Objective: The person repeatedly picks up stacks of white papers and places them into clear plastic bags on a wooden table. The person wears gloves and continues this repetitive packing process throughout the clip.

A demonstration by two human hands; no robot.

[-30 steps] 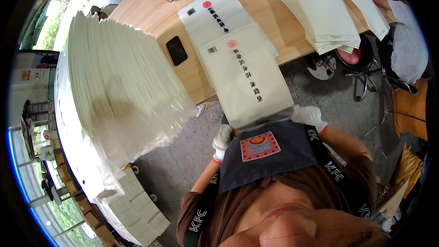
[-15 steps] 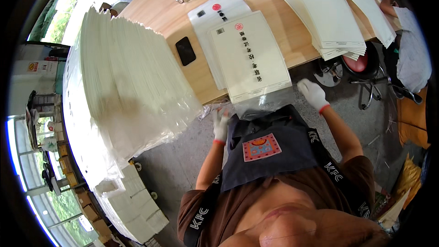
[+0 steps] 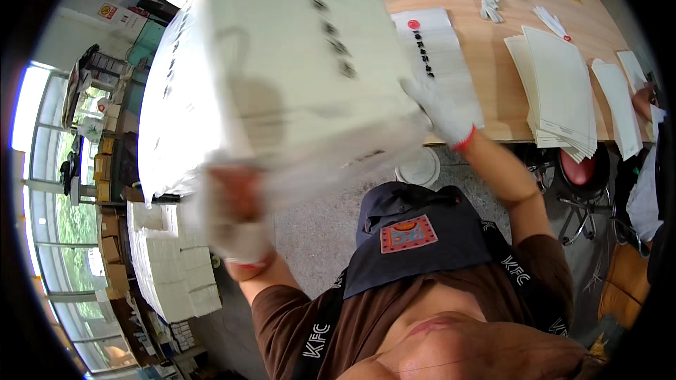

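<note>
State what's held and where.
A paper pack, between both hands: left hand at its near left corner, right hand at its near right; motion blur hides the left's exact grip.

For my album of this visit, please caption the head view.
Gloved left hand at one corner of a paper pack, gloved right hand at its side, near a table with sheets.
</note>
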